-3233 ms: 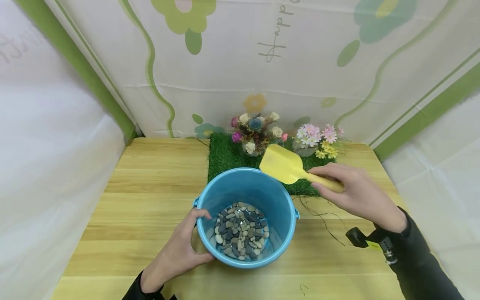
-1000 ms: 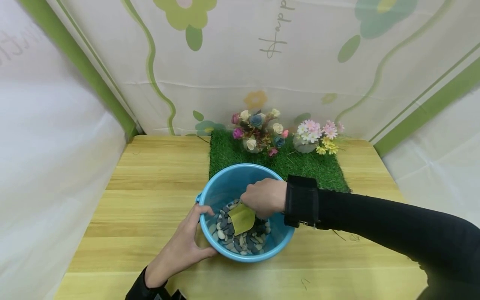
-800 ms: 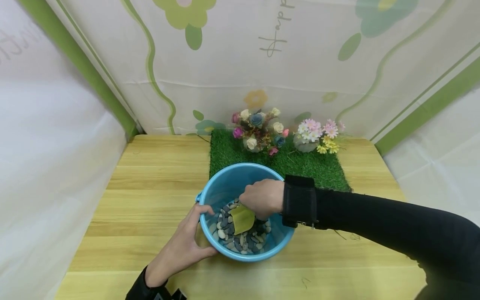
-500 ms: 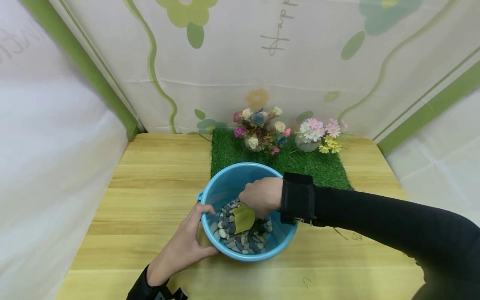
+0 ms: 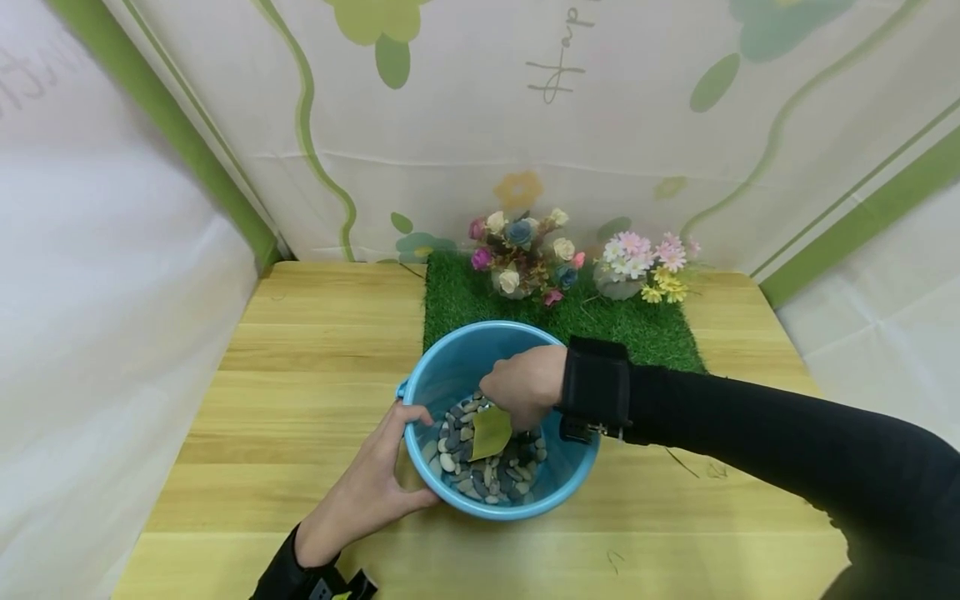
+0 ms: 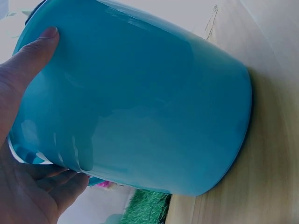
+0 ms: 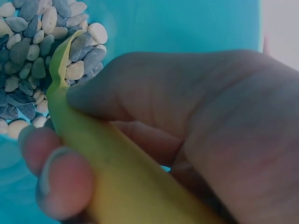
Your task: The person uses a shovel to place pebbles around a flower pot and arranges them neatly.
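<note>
A blue plastic bucket (image 5: 448,367) stands on the wooden table with a layer of grey and white pebbles (image 5: 478,482) at its bottom. My left hand (image 5: 369,479) grips its left side, fingers hooked over the rim and thumb along the outer wall (image 6: 135,102). Inside the bucket, my right hand (image 5: 525,387) holds a yellow toy shovel (image 5: 491,433). The right wrist view shows thumb and fingers wrapped around the shovel's handle (image 7: 126,177), its blade down among the pebbles. Part of the blade is hidden by the hand and stones.
Behind the bucket lies an artificial grass mat (image 5: 637,333). On it stand a bunch of mixed roses (image 5: 521,250) and some pink, white and yellow flowers (image 5: 637,262). A white patterned curtain (image 5: 450,117) hangs behind. Thin dark strands (image 5: 682,462) lie right of the bucket.
The yellow shovel has gone from above the bucket's far right rim down into the pebbles. Over the last second it has barely shifted. My left hand keeps its grip on the bucket.
</note>
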`<state>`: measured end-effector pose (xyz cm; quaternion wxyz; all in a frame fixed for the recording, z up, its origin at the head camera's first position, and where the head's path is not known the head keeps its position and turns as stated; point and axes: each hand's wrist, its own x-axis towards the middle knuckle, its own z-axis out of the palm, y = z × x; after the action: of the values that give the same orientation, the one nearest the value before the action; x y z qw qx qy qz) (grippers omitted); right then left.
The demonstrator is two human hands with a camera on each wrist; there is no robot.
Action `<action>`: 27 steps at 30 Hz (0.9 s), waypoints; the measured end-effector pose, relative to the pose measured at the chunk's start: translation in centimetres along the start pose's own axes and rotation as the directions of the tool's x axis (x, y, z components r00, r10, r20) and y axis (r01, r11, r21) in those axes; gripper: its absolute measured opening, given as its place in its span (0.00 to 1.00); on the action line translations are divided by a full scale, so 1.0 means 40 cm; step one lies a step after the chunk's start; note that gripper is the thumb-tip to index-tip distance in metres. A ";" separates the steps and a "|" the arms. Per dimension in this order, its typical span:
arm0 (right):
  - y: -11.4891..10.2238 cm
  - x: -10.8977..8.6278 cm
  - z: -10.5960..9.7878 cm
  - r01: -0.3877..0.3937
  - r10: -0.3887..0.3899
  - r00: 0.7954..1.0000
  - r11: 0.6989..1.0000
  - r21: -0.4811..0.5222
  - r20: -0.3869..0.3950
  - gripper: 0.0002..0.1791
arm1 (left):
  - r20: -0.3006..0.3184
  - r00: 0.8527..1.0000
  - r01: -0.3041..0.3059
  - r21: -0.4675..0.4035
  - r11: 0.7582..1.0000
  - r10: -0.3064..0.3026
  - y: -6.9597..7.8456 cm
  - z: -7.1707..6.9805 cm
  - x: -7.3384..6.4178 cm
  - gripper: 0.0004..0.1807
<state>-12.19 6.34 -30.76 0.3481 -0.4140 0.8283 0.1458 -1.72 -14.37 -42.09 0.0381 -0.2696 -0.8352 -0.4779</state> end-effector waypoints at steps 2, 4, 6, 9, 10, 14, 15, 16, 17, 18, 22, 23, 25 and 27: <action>0.003 0.004 -0.001 -0.001 0.001 1.000 1.000 0.013 0.012 0.09 | 0.002 1.000 -0.003 -0.001 1.000 0.003 0.000 0.000 0.000 0.40; 0.005 0.007 -0.002 0.001 -0.002 1.000 1.000 0.026 0.027 0.07 | 0.003 1.000 -0.004 -0.004 1.000 0.004 0.000 0.000 0.000 0.39; 0.007 0.010 -0.004 0.011 -0.012 0.999 0.999 0.038 0.041 0.05 | 0.005 1.000 -0.006 -0.005 1.000 0.006 0.000 0.000 0.000 0.39; 0.017 0.025 0.005 0.044 -0.045 0.998 0.998 0.038 0.042 0.05 | 0.005 1.000 -0.006 -0.005 1.000 0.007 0.001 -0.001 0.000 0.39; 0.018 0.027 0.006 0.052 -0.054 0.998 0.998 0.039 0.044 0.04 | 0.005 1.000 -0.006 -0.006 1.000 0.006 0.001 -0.001 0.000 0.39; 0.022 0.035 0.014 0.078 -0.079 0.996 0.996 0.033 0.044 0.06 | 0.009 1.000 -0.004 -0.008 1.000 0.004 0.002 -0.001 0.000 0.39; 0.023 0.037 0.017 0.085 -0.086 0.995 0.996 0.026 0.040 0.07 | 0.006 1.000 -0.004 -0.011 1.000 0.004 0.002 0.000 0.001 0.39; 0.016 0.027 0.009 0.080 -0.081 0.996 0.996 0.024 0.044 0.08 | 0.005 1.000 -0.005 -0.011 1.000 0.005 0.002 0.000 0.001 0.39; 0.017 0.028 0.011 0.088 -0.089 0.995 0.996 0.017 0.038 0.09 | 0.005 1.000 -0.005 -0.011 1.000 0.005 0.002 0.000 0.001 0.39; 0.019 0.029 0.013 0.099 -0.099 0.995 0.995 0.009 0.029 0.10 | 0.005 1.000 -0.006 -0.011 1.000 0.006 0.002 0.000 0.001 0.39; 0.037 0.038 0.028 0.155 -0.155 0.988 0.988 -0.009 -0.001 0.12 | 0.013 1.000 -0.004 -0.010 1.000 0.004 0.002 -0.001 0.000 0.39; 0.039 0.037 0.028 0.162 -0.162 0.987 0.987 -0.009 -0.001 0.12 | 0.016 1.000 -0.003 -0.010 1.000 0.003 0.002 -0.001 0.000 0.39; 0.043 0.036 0.029 0.169 -0.169 0.986 0.986 -0.006 -0.002 0.10 | 0.014 1.000 -0.007 -0.009 1.000 0.007 0.002 -0.001 0.000 0.39; 0.045 0.034 0.030 0.170 -0.170 0.985 0.985 -0.005 -0.003 0.08 | 0.004 1.000 -0.014 -0.011 1.000 0.014 0.001 0.000 0.001 0.40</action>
<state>-13.62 7.29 -32.67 0.3568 -0.4842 0.7903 0.1168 -1.71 -14.33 -42.03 0.0384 -0.2765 -0.8307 -0.4817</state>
